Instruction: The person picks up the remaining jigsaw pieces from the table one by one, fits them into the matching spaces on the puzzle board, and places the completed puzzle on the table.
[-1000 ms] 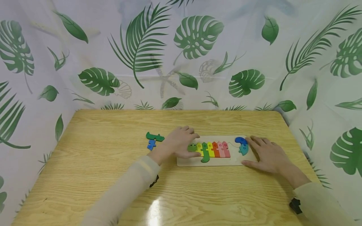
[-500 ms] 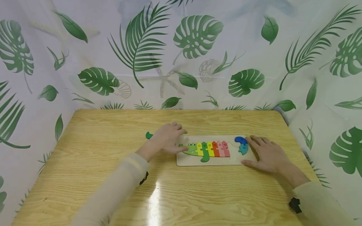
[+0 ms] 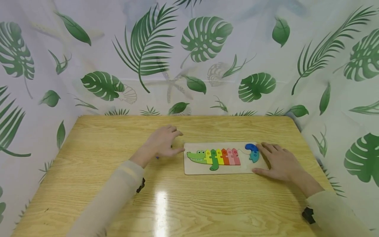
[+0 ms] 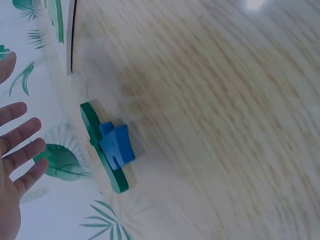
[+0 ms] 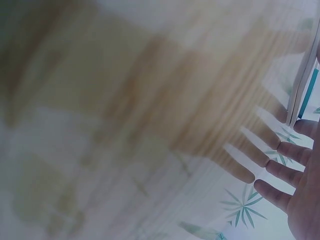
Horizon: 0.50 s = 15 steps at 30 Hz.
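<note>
A pale wooden puzzle board [image 3: 195,170] lies on the table, carrying a crocodile puzzle [image 3: 196,157]. Its green head, colored body strips and one green leg sit left of a bare gap; blue tail pieces [image 3: 254,153] are at the right. My right hand [image 3: 281,163] rests at the board's right edge, fingers spread along it. Left of the board my left hand [image 3: 160,141] hovers, fingers loosely extended and holding nothing. Below it, in the left wrist view, lie a blue puzzle piece [image 4: 117,146] and a long green piece [image 4: 114,175], mostly hidden by the hand in the head view.
The wood-grain table [image 3: 207,200] ends at a leaf-printed cloth [image 3: 189,65] behind, which also hangs on both sides. Dark wrist straps [image 3: 309,215] show at the sleeves.
My left hand has moved off the crocodile's head, leftward to above the loose green and blue pieces. The head now shows fully. My right hand stays at the board's right edge.
</note>
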Available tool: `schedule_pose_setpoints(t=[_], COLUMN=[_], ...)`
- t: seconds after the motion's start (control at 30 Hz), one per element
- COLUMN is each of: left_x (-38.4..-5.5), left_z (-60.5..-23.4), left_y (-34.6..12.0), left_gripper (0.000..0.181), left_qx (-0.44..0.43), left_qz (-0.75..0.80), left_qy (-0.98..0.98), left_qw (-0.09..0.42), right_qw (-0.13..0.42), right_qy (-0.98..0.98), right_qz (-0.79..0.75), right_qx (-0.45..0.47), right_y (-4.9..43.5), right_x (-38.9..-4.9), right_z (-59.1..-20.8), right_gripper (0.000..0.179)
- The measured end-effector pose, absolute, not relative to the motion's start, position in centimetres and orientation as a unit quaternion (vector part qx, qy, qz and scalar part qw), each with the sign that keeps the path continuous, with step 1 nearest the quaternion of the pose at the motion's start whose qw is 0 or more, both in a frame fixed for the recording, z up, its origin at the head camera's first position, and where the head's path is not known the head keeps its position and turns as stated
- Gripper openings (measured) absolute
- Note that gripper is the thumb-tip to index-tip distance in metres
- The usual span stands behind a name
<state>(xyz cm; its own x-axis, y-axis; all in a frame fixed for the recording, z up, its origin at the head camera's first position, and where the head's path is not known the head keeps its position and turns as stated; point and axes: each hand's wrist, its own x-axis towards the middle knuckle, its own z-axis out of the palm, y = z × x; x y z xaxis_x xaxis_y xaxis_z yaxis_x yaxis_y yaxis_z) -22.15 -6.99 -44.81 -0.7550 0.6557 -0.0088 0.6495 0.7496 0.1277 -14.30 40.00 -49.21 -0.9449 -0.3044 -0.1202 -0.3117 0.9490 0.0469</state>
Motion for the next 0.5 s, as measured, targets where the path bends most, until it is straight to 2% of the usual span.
schedule_pose_setpoints(t=[0.17,0.5], left_x=[-22.1,-21.9], left_z=[-45.1,-46.2], left_y=[-8.3,-10.0], left_gripper=[0.065,0.061], left_qx=[0.345,0.315], left_qz=[0.057,0.074], left_qy=[0.937,0.946], left_qw=[0.012,0.017], right_qw=[0.057,0.054], right_qy=[0.986,0.986], right_qz=[0.032,0.032], right_qx=[-0.155,-0.156], right_y=[39.9,39.9], right_x=[-14.3,-14.2], right_z=[-49.1,-49.1], right_gripper=[0.113,0.112])
